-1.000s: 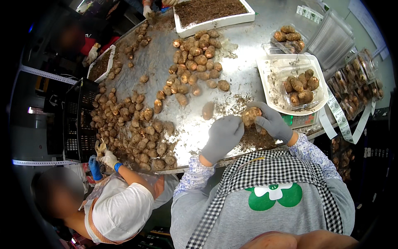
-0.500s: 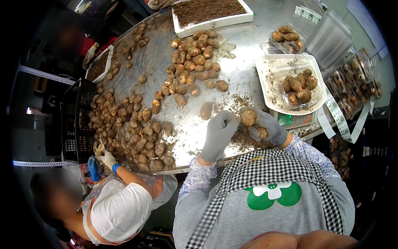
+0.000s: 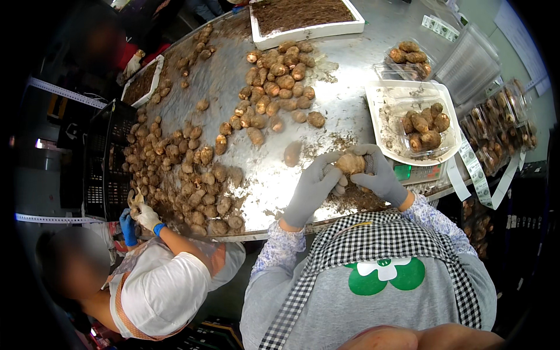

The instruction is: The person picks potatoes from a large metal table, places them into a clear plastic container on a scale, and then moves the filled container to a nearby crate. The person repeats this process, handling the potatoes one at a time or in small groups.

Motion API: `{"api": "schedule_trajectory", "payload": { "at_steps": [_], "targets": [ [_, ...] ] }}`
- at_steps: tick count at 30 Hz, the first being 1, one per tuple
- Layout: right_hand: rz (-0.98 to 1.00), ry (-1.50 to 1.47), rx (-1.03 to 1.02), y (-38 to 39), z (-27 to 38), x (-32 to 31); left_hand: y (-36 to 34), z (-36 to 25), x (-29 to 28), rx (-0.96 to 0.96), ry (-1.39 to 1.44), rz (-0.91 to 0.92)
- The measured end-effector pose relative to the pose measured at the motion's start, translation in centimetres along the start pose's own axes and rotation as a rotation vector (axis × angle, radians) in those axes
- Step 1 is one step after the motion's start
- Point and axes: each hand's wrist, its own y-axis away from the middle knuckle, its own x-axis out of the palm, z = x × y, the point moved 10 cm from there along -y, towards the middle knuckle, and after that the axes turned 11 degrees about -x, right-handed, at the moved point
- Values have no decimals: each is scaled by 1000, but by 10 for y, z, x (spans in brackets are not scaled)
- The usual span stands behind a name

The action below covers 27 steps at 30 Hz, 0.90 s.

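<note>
Both my hands wear grey gloves over a steel table. My right hand is closed around a brown, earthy root held just above the table's near edge. My left hand touches the same root from the left with its fingertips. A single loose root lies on the table just left of my hands. Loose soil lies under my hands.
A clear plastic tray with several roots sits on a scale to my right. Heaps of roots cover the table's middle and left. A white tray of soil stands at the back. At the lower left, a co-worker's gloved hands handle a root.
My hands have lifted slightly and drawn together on the root, turning it. The co-worker's hands stay at the left heap.
</note>
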Motion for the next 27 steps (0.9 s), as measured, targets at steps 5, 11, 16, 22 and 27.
{"api": "schedule_trajectory", "payload": {
  "at_steps": [5, 11, 16, 22, 27],
  "targets": [
    [91, -238, 431, 11, -10, 9, 2, -1, 2, 1, -86, -10],
    [205, -7, 173, 0, 7, 13, 2, -1, 1, 12, -94, 17],
    [241, 87, 85, -5, 16, 17, 2, -4, 2, 34, -16, 27],
    [285, 370, -69, -11, 33, 15, -10, 8, -9, 116, -137, -54],
    [196, -74, 258, 2, 2, 14, -4, -4, -3, 66, -33, -18]
  ]
}}
